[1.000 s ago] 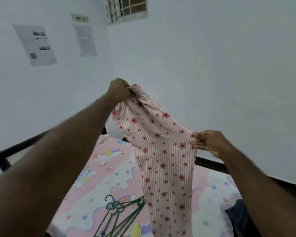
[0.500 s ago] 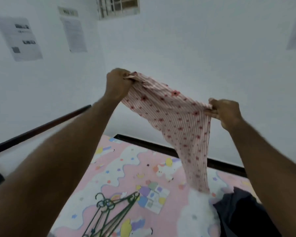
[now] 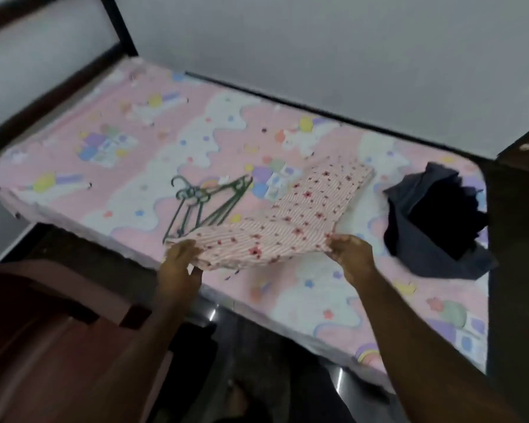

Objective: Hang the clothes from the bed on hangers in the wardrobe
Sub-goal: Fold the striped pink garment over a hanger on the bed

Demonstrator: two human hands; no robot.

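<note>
Low in the middle of the frame, the left hand (image 3: 180,265) and the right hand (image 3: 350,253) each hold a near corner of the striped garment (image 3: 297,218). The fingers (image 3: 333,239) pinch the hem on both sides, though blur hides exactly how they lie. The garment lies stretched across the bed (image 3: 104,166), running from the near edge up and to the right, and its left corner overlaps the ends of the green hangers (image 3: 206,203) just beyond it. The step in hand looks like spreading the piece flat so that a hanger can go into it. Done well, that probably means keeping the hem taut between both hands, smoothing out folds, then freeing one hand for a single hanger from the tangled bunch – lifting it clear so the hooks do not drag the others along. To the right, apart from the garment, a heap of dark clothes (image 3: 431,227) waits on the same pink cartoon-printed sheet. In the lower left stands reddish-brown furniture (image 3: 58,331), too blurred to name, and a dark cabinet (image 3: 519,239) fills the right edge – possibly the wardrobe. A dark bed frame (image 3: 116,29) rises at upper left against the plain pale wall (image 3: 318,50).
</note>
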